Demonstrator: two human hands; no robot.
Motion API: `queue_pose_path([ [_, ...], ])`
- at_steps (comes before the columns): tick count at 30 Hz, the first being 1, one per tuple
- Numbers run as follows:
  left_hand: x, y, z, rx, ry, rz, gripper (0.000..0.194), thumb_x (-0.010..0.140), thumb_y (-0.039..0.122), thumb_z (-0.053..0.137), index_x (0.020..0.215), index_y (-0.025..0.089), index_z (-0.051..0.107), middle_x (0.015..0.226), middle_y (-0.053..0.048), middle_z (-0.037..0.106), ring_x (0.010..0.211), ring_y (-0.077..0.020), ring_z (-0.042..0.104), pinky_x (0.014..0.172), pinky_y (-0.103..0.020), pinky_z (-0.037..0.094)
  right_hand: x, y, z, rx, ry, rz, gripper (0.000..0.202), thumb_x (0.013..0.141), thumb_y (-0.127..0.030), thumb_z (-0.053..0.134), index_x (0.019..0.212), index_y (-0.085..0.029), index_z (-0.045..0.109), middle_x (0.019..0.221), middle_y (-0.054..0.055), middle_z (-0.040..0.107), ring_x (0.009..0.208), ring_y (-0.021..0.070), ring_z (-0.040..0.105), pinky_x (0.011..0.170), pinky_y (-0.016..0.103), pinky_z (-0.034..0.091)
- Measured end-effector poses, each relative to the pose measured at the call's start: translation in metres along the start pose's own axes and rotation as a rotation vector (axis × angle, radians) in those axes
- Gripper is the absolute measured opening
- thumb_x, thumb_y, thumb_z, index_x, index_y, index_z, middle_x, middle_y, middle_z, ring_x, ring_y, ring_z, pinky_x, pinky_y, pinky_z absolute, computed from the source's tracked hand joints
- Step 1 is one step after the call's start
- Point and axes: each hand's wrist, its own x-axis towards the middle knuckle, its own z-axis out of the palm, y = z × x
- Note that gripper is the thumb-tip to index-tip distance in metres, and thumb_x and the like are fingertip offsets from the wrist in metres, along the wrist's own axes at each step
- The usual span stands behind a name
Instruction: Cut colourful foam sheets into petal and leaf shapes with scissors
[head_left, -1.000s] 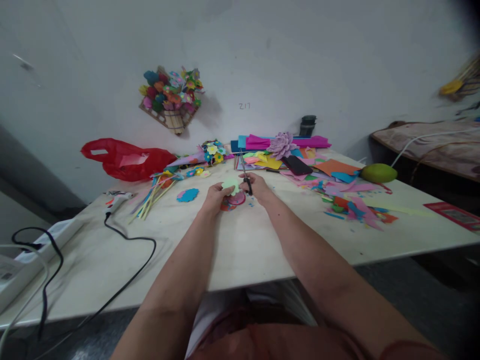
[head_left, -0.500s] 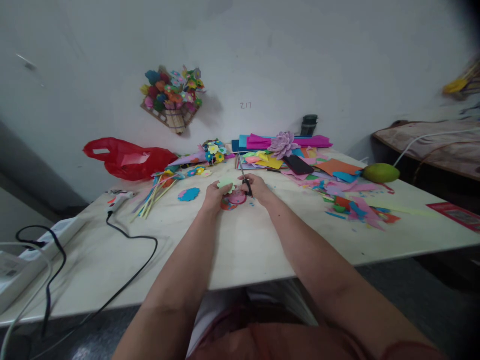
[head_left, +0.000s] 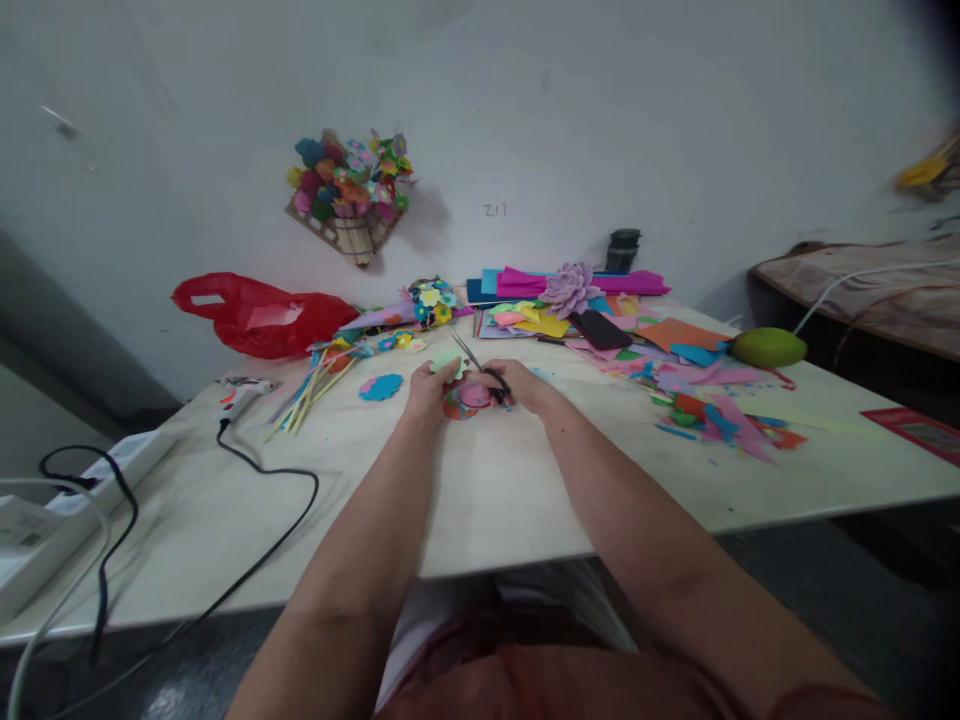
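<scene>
Between the thumb and fingers of my left hand (head_left: 430,388) is a pale green scalloped paper piece (head_left: 448,368). My right hand (head_left: 517,382) grips black-handled scissors (head_left: 471,352) by the loops, their blades slightly parted and pointing up and left, just right of the green piece. On the table below and between the hands lie pink and orange round paper pieces (head_left: 474,397), partly covered by my fingers. A blue scalloped paper piece (head_left: 381,387) with a pink edge rests left of my left hand.
A glue gun (head_left: 244,397) with a black cord lies at left, near a white power strip (head_left: 97,500). Behind are a red plastic bag (head_left: 277,320) and paper flowers (head_left: 433,300). Coloured sheets, a dark phone (head_left: 600,330), paper scraps (head_left: 720,420) and a green mango-like fruit (head_left: 769,347) sit to the right.
The scissors have tilted left toward the green piece, and their blades now show slightly apart. My left hand still holds the green piece. The whole view has shifted slightly.
</scene>
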Motion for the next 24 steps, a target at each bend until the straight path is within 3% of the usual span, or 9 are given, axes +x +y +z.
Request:
queue_pose_path([
  [7, 0.0009, -0.0004, 0.0004, -0.069, 0.024, -0.011, 0.036, 0.047, 0.022, 0.081, 0.077, 0.012, 0.062, 0.072, -0.005, 0.066, 0.07, -0.0185, 0.066, 0.063, -0.029, 0.051, -0.0005, 0.001, 0.0004, -0.02, -0.068, 0.022, 0.026, 0.074, -0.039, 0.065, 0.075, -0.015, 0.057, 0.055, 0.0, 0.06, 0.038, 0.0066, 0.048, 0.028, 0.016, 0.026],
  [20, 0.0013, -0.0016, 0.0007, -0.07, 0.046, 0.01, 0.037, 0.045, 0.022, 0.082, 0.075, 0.012, 0.062, 0.069, -0.006, 0.066, 0.074, -0.0217, 0.066, 0.067, -0.032, 0.051, 0.0021, 0.0033, 0.0014, -0.049, -0.052, 0.032, 0.022, 0.072, -0.035, 0.068, 0.07, -0.015, 0.057, 0.051, -0.001, 0.058, 0.036, 0.0062, 0.047, 0.027, 0.015, 0.026],
  [24, 0.0006, -0.0005, 0.0025, -0.073, 0.074, 0.003, 0.037, 0.044, 0.022, 0.081, 0.073, 0.012, 0.061, 0.069, -0.006, 0.066, 0.067, -0.0188, 0.064, 0.063, -0.03, 0.051, 0.0015, 0.0014, 0.0024, -0.066, -0.05, 0.039, 0.021, 0.072, -0.034, 0.067, 0.069, -0.015, 0.058, 0.051, -0.001, 0.057, 0.035, 0.0061, 0.047, 0.027, 0.015, 0.026],
])
